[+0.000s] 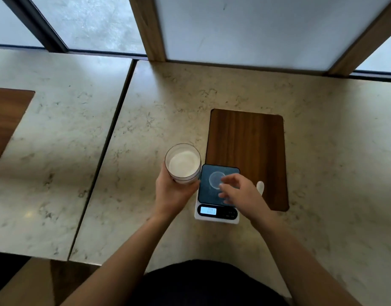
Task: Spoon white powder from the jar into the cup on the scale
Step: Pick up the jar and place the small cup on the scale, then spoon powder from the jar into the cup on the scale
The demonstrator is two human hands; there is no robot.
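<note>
The clear glass jar of white powder (183, 165) was gripped by the left hand (171, 192); the right hand (238, 191), fingers loosely spread and empty, hovered over the small clear cup (216, 180) on the scale (216, 215). The white spoon (260, 187) probably needed picking up next.

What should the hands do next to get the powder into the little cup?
Probably the right hand, hovering open over the clear cup on the scale, should pick up the white spoon lying just beside it. The left hand already holds the open jar of powder, and the cup looks empty.
</note>
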